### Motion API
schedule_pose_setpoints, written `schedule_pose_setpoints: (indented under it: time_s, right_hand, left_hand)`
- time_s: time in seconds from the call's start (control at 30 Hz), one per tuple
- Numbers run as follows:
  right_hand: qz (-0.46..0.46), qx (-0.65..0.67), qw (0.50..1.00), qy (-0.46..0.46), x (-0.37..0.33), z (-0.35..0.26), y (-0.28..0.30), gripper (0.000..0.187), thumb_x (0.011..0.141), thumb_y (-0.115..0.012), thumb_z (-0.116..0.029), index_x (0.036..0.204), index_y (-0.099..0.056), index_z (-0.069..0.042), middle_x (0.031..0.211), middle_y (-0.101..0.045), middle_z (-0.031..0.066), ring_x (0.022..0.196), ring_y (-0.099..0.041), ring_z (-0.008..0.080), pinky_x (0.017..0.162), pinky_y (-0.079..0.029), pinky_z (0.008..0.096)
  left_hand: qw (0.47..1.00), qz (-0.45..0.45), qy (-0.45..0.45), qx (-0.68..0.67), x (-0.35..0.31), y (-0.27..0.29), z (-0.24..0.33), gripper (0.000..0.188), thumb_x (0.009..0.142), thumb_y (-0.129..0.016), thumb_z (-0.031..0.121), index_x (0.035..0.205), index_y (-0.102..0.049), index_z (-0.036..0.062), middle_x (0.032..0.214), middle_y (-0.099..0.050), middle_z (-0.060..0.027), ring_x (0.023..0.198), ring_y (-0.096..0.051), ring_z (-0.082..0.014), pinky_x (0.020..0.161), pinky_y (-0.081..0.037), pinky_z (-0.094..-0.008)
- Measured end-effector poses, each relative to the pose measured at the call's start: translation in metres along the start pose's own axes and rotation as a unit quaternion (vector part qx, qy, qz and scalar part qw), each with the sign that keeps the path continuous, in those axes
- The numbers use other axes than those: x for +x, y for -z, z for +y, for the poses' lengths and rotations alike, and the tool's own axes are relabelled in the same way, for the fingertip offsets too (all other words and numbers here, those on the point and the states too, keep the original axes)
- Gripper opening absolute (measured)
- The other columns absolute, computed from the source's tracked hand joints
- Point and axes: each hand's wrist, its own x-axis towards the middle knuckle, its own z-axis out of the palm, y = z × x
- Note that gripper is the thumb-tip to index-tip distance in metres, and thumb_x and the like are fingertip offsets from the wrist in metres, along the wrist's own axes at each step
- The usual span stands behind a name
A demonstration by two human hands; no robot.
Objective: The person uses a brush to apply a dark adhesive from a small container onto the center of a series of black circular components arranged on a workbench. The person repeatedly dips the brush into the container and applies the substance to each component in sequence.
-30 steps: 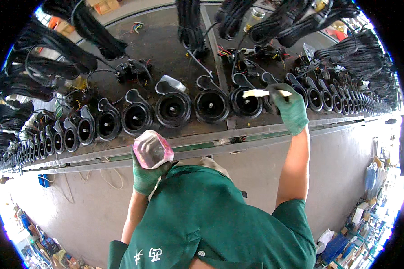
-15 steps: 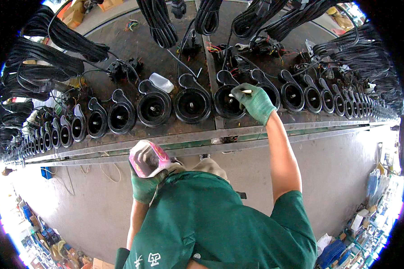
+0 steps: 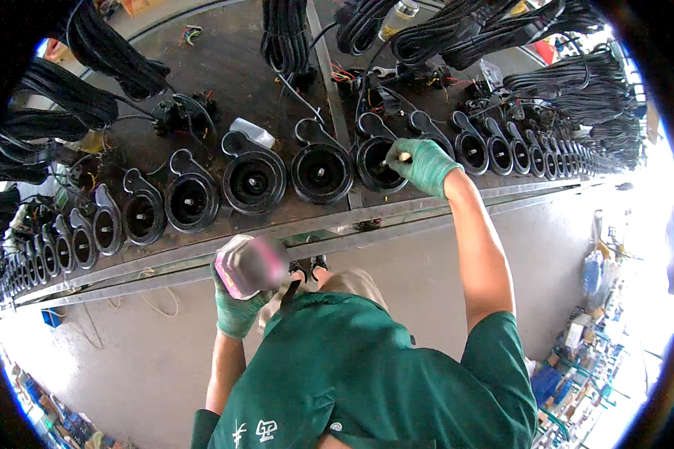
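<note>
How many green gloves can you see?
2: one on the left hand, holding a pink tub; one on the right hand, at a round black part. Others could be hidden.

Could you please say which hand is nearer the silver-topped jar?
Right hand: it's over the bench, this side of the jar; the left hand is farther, short of the bench's edge.

factory workshop: long workbench [image 3: 232, 63], repeated round black housings [image 3: 320, 173], coiled cables [image 3: 284, 37].
</note>
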Motion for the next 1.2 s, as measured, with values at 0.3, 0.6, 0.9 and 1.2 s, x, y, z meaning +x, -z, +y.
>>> schedule_pose_setpoints:
  time_s: [0.3,0.6,0.9,1.2]
  right_hand:
    - [0.003,0.189,0.981,-0.049,-0.003,0.007,0.007,0.022,0.095,-0.066,-0.003,0.115,-0.073,-0.009,0.107,-0.074,0.0070,0.096,-0.068,0.0178,0.086,-0.053,0.0312]
    - [0.307,0.373,0.871,-0.089,-0.098,0.047,0.051,0.017,0.104,-0.060,-0.011,0.118,-0.069,-0.007,0.075,-0.066,0.0005,0.056,-0.055,0.0078,0.051,-0.042,0.0239]
    - [0.226,0.287,0.930,-0.032,-0.069,0.136,0.013,0.010,0.099,-0.068,-0.013,0.108,-0.068,-0.009,0.072,-0.065,0.0070,0.063,-0.057,0.0118,0.059,-0.048,0.0318]
    - [0.011,0.300,0.953,0.038,-0.008,0.131,0.041,0.020,0.099,-0.069,-0.023,0.102,-0.070,-0.004,0.085,-0.072,0.0154,0.076,-0.065,0.0255,0.074,-0.053,0.0358]
  left_hand:
    - [0.963,0.020,0.081,-0.254,-0.009,-0.024,-0.033,0.100,0.066,-0.094,0.024,0.148,-0.040,0.0060,0.147,-0.051,-0.0109,0.139,-0.047,-0.0289,0.123,-0.030,-0.0411]
    - [0.996,0.028,0.005,-0.086,0.018,-0.059,0.024,0.086,0.066,-0.092,0.024,0.140,-0.052,0.0058,0.138,-0.055,-0.0117,0.131,-0.052,-0.0327,0.117,-0.036,-0.0449]
    - [0.995,0.086,0.008,0.058,0.028,-0.129,0.121,0.082,0.065,-0.089,0.037,0.134,-0.057,0.0034,0.132,-0.056,-0.0160,0.124,-0.053,-0.0370,0.110,-0.042,-0.0473]
    - [0.981,0.106,0.146,-0.066,0.008,-0.179,0.189,0.074,0.069,-0.093,0.039,0.123,-0.062,0.0000,0.124,-0.058,-0.0127,0.120,-0.055,-0.0290,0.107,-0.043,-0.0409]
